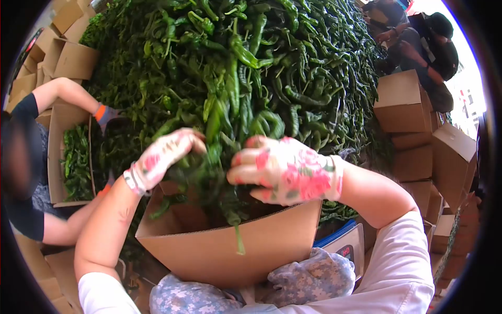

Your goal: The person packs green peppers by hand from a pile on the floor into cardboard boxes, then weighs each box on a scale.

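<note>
In floral gloves, my left hand and my right hand face each other over an upright cardboard box. A bunch of long green peppers is between them, partly smeared by motion, and the fingers of both hands curl against it. One pepper hangs at the box's near rim with its stem pointing down. The box stands against my lap, and its inside is mostly hidden by the peppers and my hands. Just beyond it rises a large pile of green peppers.
At left, another person's gloved hand reaches to the pile beside a box holding peppers. Cardboard boxes stack up at right, with more people behind. A blue-edged flat item lies right of my box.
</note>
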### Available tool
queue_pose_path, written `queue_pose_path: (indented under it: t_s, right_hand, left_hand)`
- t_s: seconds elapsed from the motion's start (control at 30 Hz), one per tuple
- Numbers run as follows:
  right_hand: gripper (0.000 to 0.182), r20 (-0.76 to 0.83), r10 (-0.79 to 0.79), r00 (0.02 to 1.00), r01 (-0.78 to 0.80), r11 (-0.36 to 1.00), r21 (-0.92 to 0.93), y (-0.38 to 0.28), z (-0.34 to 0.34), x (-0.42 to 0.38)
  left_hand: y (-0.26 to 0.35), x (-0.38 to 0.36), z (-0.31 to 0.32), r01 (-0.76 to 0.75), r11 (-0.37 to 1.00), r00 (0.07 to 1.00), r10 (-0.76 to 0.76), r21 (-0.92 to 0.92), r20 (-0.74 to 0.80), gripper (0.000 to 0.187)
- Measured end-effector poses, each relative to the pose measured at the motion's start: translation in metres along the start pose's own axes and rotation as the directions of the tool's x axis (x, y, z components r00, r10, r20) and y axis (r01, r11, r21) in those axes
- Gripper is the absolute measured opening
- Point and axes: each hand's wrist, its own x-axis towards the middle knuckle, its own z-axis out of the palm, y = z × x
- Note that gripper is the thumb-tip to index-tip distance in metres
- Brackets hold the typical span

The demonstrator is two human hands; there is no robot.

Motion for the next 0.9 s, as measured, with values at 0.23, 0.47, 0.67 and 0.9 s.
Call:
queue_pose_path:
  t_s: [0.23,0.47,0.67,0.9]
  right_hand:
    - [0.018,-0.248,0.187,0.951,-0.015,0.824,0.566,0.043,-0.032,-0.034]
    - [0.075,-0.591,0.582,0.558,-0.502,0.804,0.318,0.112,-0.012,0.029]
    - [0.107,-0.365,0.629,0.686,-0.67,0.742,0.019,0.081,0.018,0.08]
    - [0.09,-0.081,0.464,0.882,-0.432,0.865,0.254,0.055,0.038,0.075]
  left_hand:
    - [0.026,-0.067,-0.028,0.185,0.981,0.845,-0.126,-0.062,0.52,0.042]
    - [-0.045,-0.037,-0.053,0.082,0.901,0.854,-0.283,-0.425,-0.437,0.028]
    - [-0.063,0.063,-0.016,0.114,0.993,0.871,-0.117,-0.036,-0.477,0.064]
    - [-0.036,0.057,0.011,0.177,0.981,0.948,-0.192,-0.082,-0.254,0.061]
